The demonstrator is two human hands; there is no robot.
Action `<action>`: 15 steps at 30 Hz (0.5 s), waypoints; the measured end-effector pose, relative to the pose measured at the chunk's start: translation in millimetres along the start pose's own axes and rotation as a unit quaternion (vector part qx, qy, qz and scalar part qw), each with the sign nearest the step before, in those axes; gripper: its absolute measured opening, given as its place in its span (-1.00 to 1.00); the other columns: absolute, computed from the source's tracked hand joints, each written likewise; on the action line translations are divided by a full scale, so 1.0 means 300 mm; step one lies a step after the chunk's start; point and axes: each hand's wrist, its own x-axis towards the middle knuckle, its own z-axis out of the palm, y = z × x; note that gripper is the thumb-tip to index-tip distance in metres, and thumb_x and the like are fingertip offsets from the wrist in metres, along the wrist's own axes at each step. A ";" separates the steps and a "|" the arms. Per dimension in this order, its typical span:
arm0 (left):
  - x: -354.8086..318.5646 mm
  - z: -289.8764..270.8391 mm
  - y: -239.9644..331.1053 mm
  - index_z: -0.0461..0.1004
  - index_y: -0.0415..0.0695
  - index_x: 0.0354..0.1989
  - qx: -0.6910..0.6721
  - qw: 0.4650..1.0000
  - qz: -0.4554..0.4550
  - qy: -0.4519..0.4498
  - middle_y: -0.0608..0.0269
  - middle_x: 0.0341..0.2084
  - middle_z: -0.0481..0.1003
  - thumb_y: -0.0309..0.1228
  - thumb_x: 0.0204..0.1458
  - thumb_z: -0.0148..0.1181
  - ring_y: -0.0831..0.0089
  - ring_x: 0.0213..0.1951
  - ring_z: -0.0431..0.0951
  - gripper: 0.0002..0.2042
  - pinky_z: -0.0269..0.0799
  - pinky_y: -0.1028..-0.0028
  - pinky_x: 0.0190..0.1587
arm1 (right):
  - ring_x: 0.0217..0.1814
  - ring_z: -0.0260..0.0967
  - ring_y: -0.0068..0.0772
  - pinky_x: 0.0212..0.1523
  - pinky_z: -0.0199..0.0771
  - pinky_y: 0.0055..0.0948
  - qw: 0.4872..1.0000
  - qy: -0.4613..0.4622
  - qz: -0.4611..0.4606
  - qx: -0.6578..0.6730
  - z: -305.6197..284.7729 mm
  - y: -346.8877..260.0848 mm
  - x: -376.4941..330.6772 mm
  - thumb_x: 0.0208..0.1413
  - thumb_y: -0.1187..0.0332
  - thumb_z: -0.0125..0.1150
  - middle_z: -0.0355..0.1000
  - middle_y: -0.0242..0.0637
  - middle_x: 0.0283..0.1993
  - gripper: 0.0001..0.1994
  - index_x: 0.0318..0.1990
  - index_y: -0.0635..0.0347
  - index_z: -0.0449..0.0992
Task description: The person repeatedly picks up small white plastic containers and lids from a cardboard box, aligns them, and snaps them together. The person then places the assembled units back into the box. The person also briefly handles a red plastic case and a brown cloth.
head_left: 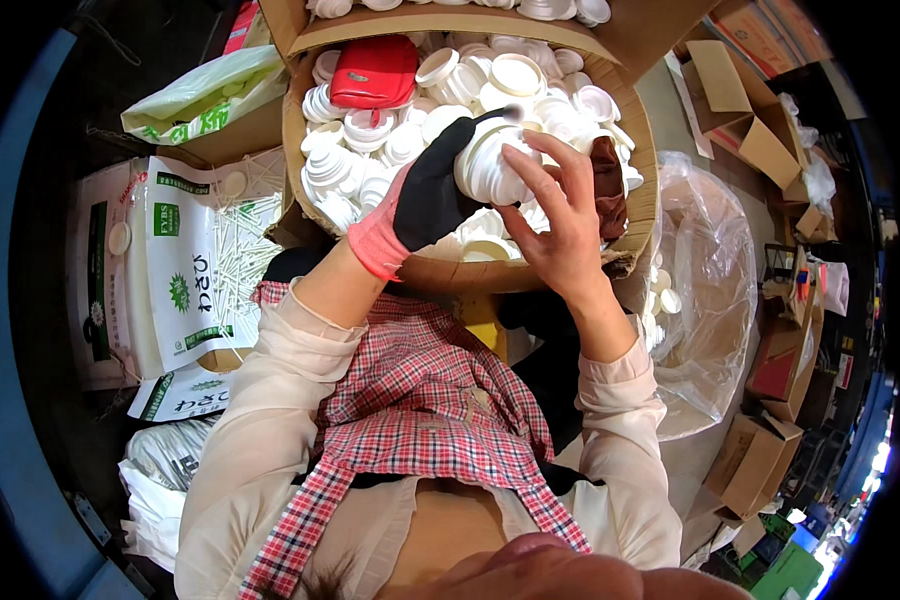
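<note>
Closest to the camera, part of the wearer's head (580, 578) shows at the lower edge, followed by a red checked apron (420, 440) and cream sleeves (255, 450). Beyond them, both hands meet over a wide cardboard box (475, 276) heaped with round white lids (515, 75). The left hand (435, 190), in a black glove with a pink cuff, has its grip closed around a stack of white lids (485, 172), held just above the heap; the bare right hand (560, 215) has its thumb and fingertips pressed against the stack's right end. A red pouch (375, 72) lies on the heap's far left, and something brown and crumpled (608, 190) sits at its right side. To the left, thin white sticks (245, 235) spread beside a white-and-green printed sheet (180, 250). To the right, a clear plastic bag (710, 300) stands on the grey floor (680, 475), with more cartons (755, 460) along the room's edge.
</note>
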 end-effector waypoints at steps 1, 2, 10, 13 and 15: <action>0.000 -0.002 0.011 0.26 -0.24 0.19 0.021 1.000 0.000 -0.005 0.11 0.10 0.38 -0.52 -0.04 0.30 0.32 0.10 0.41 -0.43 0.32 0.41 0.15 | 0.05 0.27 -0.09 -0.06 0.40 -0.27 1.000 -0.004 0.000 -0.004 0.000 0.001 -0.003 -0.32 0.67 0.31 0.30 -0.15 0.11 -0.34 0.09 0.02 0.46; 0.004 -0.002 0.021 0.25 -0.24 0.20 0.021 1.000 0.005 -0.003 0.11 0.11 0.38 -0.52 -0.04 0.30 0.32 0.10 0.41 -0.42 0.32 0.41 0.15 | 0.06 0.27 -0.09 -0.05 0.40 -0.27 1.000 -0.009 -0.006 -0.010 0.001 0.004 -0.003 -0.34 0.68 0.29 0.30 -0.16 0.12 -0.32 0.09 0.00 0.47; 0.008 0.000 0.033 0.24 -0.25 0.21 -0.031 0.999 -0.022 -0.005 0.09 0.13 0.37 -0.52 -0.02 0.29 0.31 0.11 0.41 -0.42 0.32 0.41 0.15 | 0.12 0.25 -0.04 0.05 0.39 -0.21 0.999 -0.031 -0.026 -0.034 -0.005 0.006 0.002 -0.39 0.73 0.23 0.29 -0.20 0.14 -0.27 0.10 -0.06 0.48; -0.005 -0.015 -0.011 0.24 -0.25 0.21 0.037 0.999 -0.011 -0.018 0.09 0.13 0.37 -0.53 -0.01 0.27 0.31 0.11 0.41 -0.43 0.32 0.41 0.15 | 0.12 0.26 -0.03 0.06 0.39 -0.20 0.999 -0.032 -0.028 -0.033 -0.006 0.004 0.002 -0.40 0.74 0.23 0.29 -0.20 0.14 -0.26 0.10 -0.06 0.48; -0.004 -0.012 0.000 0.22 -0.22 0.22 0.051 0.998 0.005 -0.022 0.12 0.12 0.37 -0.56 0.05 0.19 0.34 0.08 0.43 -0.48 0.37 0.41 0.11 | 0.13 0.26 -0.04 0.06 0.39 -0.20 0.999 -0.033 -0.024 -0.033 -0.009 0.004 0.001 -0.40 0.74 0.23 0.29 -0.20 0.14 -0.26 0.10 -0.07 0.48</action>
